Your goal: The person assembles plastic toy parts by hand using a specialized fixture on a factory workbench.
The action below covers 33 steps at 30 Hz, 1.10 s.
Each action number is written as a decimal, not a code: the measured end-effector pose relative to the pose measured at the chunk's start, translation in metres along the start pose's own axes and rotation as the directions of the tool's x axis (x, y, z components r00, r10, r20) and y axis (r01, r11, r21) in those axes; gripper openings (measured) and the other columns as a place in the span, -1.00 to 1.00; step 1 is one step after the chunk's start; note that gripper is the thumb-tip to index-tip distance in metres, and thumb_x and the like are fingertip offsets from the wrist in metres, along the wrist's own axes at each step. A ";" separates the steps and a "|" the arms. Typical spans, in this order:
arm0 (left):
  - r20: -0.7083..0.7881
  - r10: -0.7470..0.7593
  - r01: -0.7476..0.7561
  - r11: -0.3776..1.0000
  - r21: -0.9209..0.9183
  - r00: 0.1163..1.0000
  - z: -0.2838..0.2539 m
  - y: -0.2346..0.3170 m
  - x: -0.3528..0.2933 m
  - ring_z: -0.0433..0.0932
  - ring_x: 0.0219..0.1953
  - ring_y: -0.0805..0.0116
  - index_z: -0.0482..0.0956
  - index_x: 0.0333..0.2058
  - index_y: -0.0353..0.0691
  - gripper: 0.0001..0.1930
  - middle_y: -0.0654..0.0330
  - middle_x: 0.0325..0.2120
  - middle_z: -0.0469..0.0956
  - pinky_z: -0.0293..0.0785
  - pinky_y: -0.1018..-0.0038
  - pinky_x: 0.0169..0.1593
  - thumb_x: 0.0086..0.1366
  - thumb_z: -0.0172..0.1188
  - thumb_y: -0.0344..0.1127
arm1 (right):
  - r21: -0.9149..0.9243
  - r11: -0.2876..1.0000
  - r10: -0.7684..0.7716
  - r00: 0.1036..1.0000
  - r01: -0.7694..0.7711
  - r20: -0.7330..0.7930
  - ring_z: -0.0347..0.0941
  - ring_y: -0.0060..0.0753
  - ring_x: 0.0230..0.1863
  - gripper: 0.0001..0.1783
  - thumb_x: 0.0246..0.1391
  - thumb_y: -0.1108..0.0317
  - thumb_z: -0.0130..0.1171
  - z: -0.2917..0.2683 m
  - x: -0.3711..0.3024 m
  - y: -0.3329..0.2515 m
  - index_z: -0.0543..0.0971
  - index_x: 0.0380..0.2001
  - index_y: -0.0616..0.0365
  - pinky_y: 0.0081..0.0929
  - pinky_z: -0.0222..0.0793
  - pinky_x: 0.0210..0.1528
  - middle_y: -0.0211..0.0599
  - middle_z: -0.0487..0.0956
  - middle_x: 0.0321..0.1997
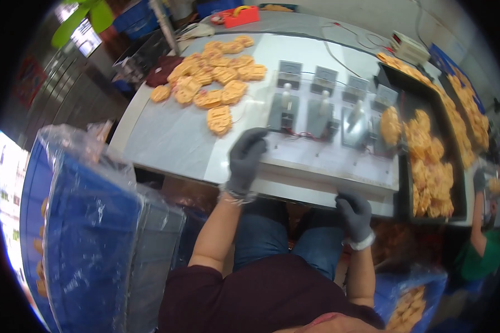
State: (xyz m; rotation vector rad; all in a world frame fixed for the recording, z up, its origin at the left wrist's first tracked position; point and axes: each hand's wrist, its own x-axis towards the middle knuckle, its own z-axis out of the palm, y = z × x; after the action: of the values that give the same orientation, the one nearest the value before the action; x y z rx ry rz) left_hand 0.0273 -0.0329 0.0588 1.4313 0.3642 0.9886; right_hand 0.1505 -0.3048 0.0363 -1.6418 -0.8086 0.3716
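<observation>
My left hand (pixel 247 161), in a grey glove, is over the table's front edge beside the left end of a white test fixture (pixel 322 158). Its fingers are loosely bent and apart, with nothing visible in them. Lower and to the right, my gloved right hand (pixel 354 215) is just off the table edge, fingers half bent and holding nothing I can see. The fixture carries several lever clamps (pixel 325 102) and small panel meters (pixel 324 79). An orange moulded part (pixel 390 126) sits at its right end. More orange parts (pixel 208 75) lie piled on the table at left.
A black tray (pixel 406 188) of orange parts stands right of the fixture. Behind are a boxy power supply (pixel 410 47) and a red bin (pixel 242 17). A plastic-lined blue crate (pixel 89 233) is at my left. At far right, a person in green (pixel 486 252) works.
</observation>
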 end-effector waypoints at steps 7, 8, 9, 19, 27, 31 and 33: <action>-0.097 0.090 -0.010 0.784 0.621 0.991 -0.112 -0.070 0.051 0.41 0.01 0.31 0.43 0.03 -0.38 -0.63 0.09 -0.04 0.47 0.31 0.43 0.11 0.25 0.10 -0.44 | 0.150 0.986 0.085 0.995 -0.077 -0.048 0.52 -0.52 -0.20 -0.73 0.05 0.38 0.23 0.019 -0.007 0.035 0.60 -0.16 0.23 -0.56 0.43 -0.12 -0.27 0.63 -0.21; -0.062 0.094 -0.028 0.741 0.671 0.994 -0.126 -0.075 0.059 0.38 0.07 0.28 0.42 0.05 -0.37 -0.62 0.07 0.01 0.42 0.31 0.41 0.12 0.25 0.11 -0.42 | 0.253 0.955 0.180 0.981 -0.157 -0.069 0.53 -0.51 -0.18 -0.73 0.05 0.35 0.23 0.014 -0.020 0.043 0.61 -0.17 0.21 -0.53 0.43 -0.08 -0.27 0.64 -0.21; -0.001 0.086 -0.056 0.652 0.756 0.996 -0.128 -0.078 0.067 0.36 0.10 0.21 0.41 0.06 -0.35 -0.60 0.04 0.04 0.39 0.30 0.38 0.13 0.25 0.12 -0.39 | 0.312 0.922 0.272 0.957 -0.228 -0.104 0.53 -0.51 -0.17 -0.72 0.05 0.33 0.23 0.003 -0.035 0.053 0.61 -0.17 0.21 -0.56 0.42 -0.07 -0.27 0.64 -0.20; 0.174 -0.040 -0.166 0.148 0.975 0.984 -0.104 -0.078 0.084 0.26 0.15 -0.08 0.43 0.02 -0.30 -0.49 -0.14 0.11 0.29 0.22 0.21 0.20 0.09 0.25 -0.22 | 0.633 0.665 0.738 0.215 -0.396 -0.640 0.41 -0.61 -0.59 -0.51 0.07 0.25 0.17 -0.092 -0.186 0.149 0.45 0.09 0.11 -0.65 0.32 -0.55 -0.41 0.56 -0.45; -0.026 0.186 -0.069 0.486 0.871 0.982 -0.145 -0.096 0.052 0.43 -0.14 0.14 0.41 -0.18 -0.40 -0.62 0.02 -0.18 0.42 0.41 0.30 -0.03 0.02 0.26 -0.39 | -0.010 0.998 0.053 0.887 -0.065 -0.459 0.49 -0.56 -0.42 -0.62 0.06 0.42 0.18 -0.025 -0.054 0.034 0.51 -0.01 0.23 -0.57 0.43 -0.35 -0.40 0.57 -0.39; 0.138 -0.293 0.312 0.713 -0.628 0.946 -0.167 -0.074 0.045 0.45 -0.22 0.37 0.40 -0.09 -0.34 -0.67 0.18 -0.25 0.46 0.44 0.42 -0.04 0.19 0.14 -0.34 | -0.248 0.909 -0.380 0.912 0.336 -0.155 0.51 -0.39 -0.41 -0.70 0.00 0.53 0.19 -0.010 -0.004 -0.012 0.56 -0.13 0.26 -0.49 0.44 -0.32 -0.22 0.58 -0.41; -0.035 -0.466 0.167 0.384 -0.908 0.884 -0.147 -0.050 0.036 0.42 0.02 0.12 0.36 0.04 -0.34 -0.52 0.03 0.01 0.43 0.25 0.03 0.18 0.16 0.14 -0.25 | -0.185 0.938 -0.321 0.934 0.292 -0.155 0.52 -0.34 -0.44 -0.67 -0.03 0.47 0.20 -0.006 0.014 -0.021 0.57 -0.11 0.18 -0.49 0.45 -0.38 -0.18 0.58 -0.39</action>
State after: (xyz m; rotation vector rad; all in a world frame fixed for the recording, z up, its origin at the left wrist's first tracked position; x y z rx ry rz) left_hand -0.0431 0.0972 0.0001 0.1884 0.2424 0.8368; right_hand 0.1584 -0.2987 0.0602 -1.6344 -0.9565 -0.0673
